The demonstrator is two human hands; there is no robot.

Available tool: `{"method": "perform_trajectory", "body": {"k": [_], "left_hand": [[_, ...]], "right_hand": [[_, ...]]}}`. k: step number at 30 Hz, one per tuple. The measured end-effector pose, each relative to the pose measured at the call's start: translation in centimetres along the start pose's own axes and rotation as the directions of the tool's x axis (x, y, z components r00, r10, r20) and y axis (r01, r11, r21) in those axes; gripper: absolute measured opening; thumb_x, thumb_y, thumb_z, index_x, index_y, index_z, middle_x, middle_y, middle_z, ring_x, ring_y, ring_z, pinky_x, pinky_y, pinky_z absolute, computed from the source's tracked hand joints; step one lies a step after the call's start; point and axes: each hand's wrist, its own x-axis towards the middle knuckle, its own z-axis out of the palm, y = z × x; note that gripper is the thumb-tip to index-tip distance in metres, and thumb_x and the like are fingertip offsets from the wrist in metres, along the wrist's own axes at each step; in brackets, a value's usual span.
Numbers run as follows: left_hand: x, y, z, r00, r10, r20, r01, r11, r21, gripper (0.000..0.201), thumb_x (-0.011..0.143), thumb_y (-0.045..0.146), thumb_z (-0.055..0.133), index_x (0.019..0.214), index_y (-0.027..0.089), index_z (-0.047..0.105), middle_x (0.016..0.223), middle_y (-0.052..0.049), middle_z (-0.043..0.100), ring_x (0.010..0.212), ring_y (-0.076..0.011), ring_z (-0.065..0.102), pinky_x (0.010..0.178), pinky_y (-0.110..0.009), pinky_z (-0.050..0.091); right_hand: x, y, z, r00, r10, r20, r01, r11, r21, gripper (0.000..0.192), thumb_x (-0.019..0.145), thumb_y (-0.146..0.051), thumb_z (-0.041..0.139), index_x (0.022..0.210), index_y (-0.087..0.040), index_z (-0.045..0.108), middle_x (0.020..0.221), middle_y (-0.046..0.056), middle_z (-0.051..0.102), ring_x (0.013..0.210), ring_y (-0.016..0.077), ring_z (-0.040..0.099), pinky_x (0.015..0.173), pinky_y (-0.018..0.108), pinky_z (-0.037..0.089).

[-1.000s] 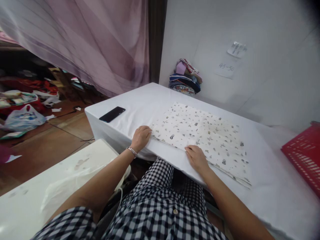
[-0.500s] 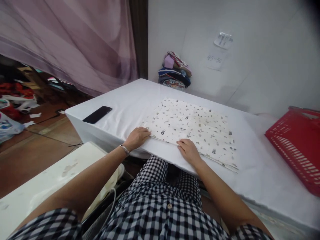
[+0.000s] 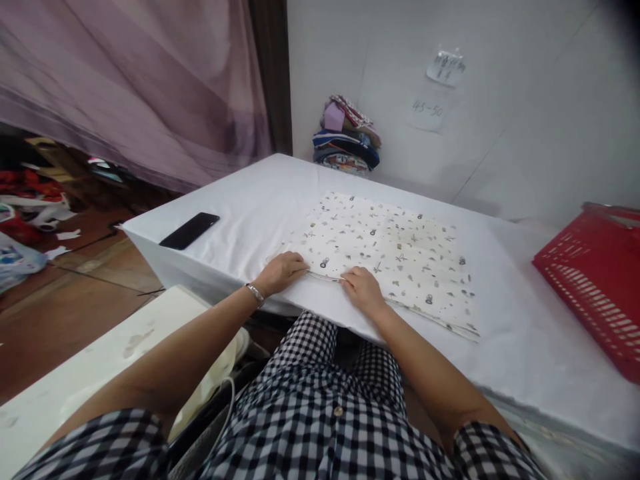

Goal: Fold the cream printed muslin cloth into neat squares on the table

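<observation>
We rest both hands, left point(image 3: 281, 272) and right point(image 3: 361, 291), flat and unclenched on the near edge of the printed cloth point(image 3: 387, 257) spread on the table point(image 3: 525, 347). A phone point(image 3: 189, 231) lies left, a red basket point(image 3: 595, 273) right, folded clothes point(image 3: 347, 137) behind.

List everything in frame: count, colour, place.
printed cloth: 1, white with small dark motifs, flat on the table, centre
table: 1, white-covered
phone: 1, black, table's left corner
folded fabrics: 1 stack, mixed colours, far edge by the wall
basket: 1, red, right
paper notes: 2, white, on wall
curtain: 1, mauve, left
left hand: on cloth's near left corner
right hand: on cloth's near edge
</observation>
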Motion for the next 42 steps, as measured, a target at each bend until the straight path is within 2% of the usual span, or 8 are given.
{"method": "perform_trajectory", "body": {"k": [9, 14, 17, 24, 29, 35, 38, 42], "left_hand": [[-0.1, 0.2, 0.2, 1.000, 0.021, -0.010, -0.020, 0.995, 0.093, 0.029, 0.094, 0.035, 0.043, 0.098, 0.020, 0.067, 0.094, -0.007, 0.063, 0.087, -0.0180, 0.055, 0.077, -0.031, 0.044], [-0.1, 0.2, 0.6, 0.999, 0.011, -0.047, -0.004, 0.989, 0.146, 0.031, 0.096, 0.032, 0.038, 0.095, 0.020, 0.067, 0.094, -0.007, 0.064, 0.087, -0.0179, 0.056, 0.075, -0.031, 0.044], [-0.1, 0.3, 0.9, 0.998, 0.002, -0.064, 0.010, 0.983, 0.185, 0.032, 0.096, 0.031, 0.037, 0.093, 0.019, 0.066, 0.093, -0.007, 0.065, 0.086, -0.0182, 0.056, 0.074, -0.031, 0.044], [-0.5, 0.6, 0.6, 0.998, 0.024, -0.051, -0.011, 0.973, 0.230, 0.028, 0.095, 0.028, 0.040, 0.094, 0.019, 0.066, 0.095, -0.006, 0.066, 0.087, -0.0181, 0.057, 0.075, -0.031, 0.045], [-0.3, 1.2, 0.2, 0.998, 0.040, -0.053, -0.026, 0.971, 0.237, 0.025, 0.095, 0.027, 0.041, 0.104, 0.019, 0.064, 0.099, -0.008, 0.066, 0.091, -0.0186, 0.058, 0.077, -0.031, 0.046], [0.5, 1.4, 0.7, 0.994, 0.108, 0.005, -0.106, 0.965, 0.240, 0.031, 0.090, 0.011, 0.041, 0.116, 0.018, 0.057, 0.099, -0.006, 0.066, 0.091, -0.0171, 0.059, 0.083, -0.033, 0.046], [0.5, 1.3, 1.0, 0.996, 0.089, -0.002, -0.085, 0.962, 0.260, 0.029, 0.088, 0.011, 0.041, 0.112, 0.017, 0.057, 0.095, -0.006, 0.066, 0.087, -0.0170, 0.059, 0.079, -0.032, 0.047], [0.3, 1.4, 1.0, 0.999, 0.026, -0.020, -0.020, 0.960, 0.279, 0.019, 0.090, 0.014, 0.040, 0.092, 0.016, 0.059, 0.080, -0.005, 0.063, 0.078, -0.0166, 0.059, 0.071, -0.030, 0.047]], "right_hand": [[-0.3, 0.1, 0.4, 0.995, -0.062, -0.081, 0.064, 0.997, 0.031, 0.025, 0.093, -0.026, 0.046, 0.104, -0.019, 0.067, 0.091, 0.007, 0.060, 0.086, 0.0197, 0.051, 0.078, 0.033, 0.040], [-0.5, 0.0, 0.5, 0.988, -0.076, -0.134, 0.084, 0.995, 0.055, 0.025, 0.094, -0.024, 0.043, 0.099, -0.017, 0.067, 0.091, 0.008, 0.061, 0.087, 0.0200, 0.052, 0.078, 0.033, 0.041], [-0.4, -0.1, 0.6, 0.986, -0.072, -0.153, 0.075, 0.997, 0.012, 0.027, 0.095, -0.023, 0.041, 0.098, -0.016, 0.066, 0.091, 0.009, 0.061, 0.086, 0.0205, 0.051, 0.077, 0.033, 0.041], [-0.4, -0.5, 0.4, 0.991, -0.106, -0.079, 0.102, 0.993, -0.057, 0.022, 0.093, -0.025, 0.045, 0.095, -0.016, 0.066, 0.089, 0.008, 0.060, 0.086, 0.0205, 0.050, 0.077, 0.033, 0.039], [-0.4, -0.5, 0.3, 0.992, -0.108, -0.059, 0.104, 0.993, -0.063, 0.023, 0.093, -0.027, 0.045, 0.098, -0.017, 0.065, 0.092, 0.008, 0.060, 0.088, 0.0206, 0.049, 0.078, 0.033, 0.039], [-0.3, -0.5, 0.5, 0.994, -0.090, -0.056, 0.083, 0.989, -0.119, 0.026, 0.094, -0.023, 0.041, 0.105, -0.017, 0.065, 0.093, 0.009, 0.061, 0.087, 0.0215, 0.050, 0.077, 0.033, 0.040], [-0.3, -0.5, 0.6, 0.995, -0.081, -0.063, 0.070, 0.985, -0.156, 0.028, 0.094, -0.019, 0.040, 0.111, -0.016, 0.062, 0.091, 0.010, 0.062, 0.085, 0.0216, 0.050, 0.076, 0.033, 0.040], [-0.4, -0.5, 0.6, 0.994, -0.104, -0.046, 0.095, 0.981, -0.170, 0.032, 0.091, -0.011, 0.041, 0.114, -0.017, 0.061, 0.093, 0.009, 0.062, 0.085, 0.0213, 0.051, 0.076, 0.032, 0.040]]}}
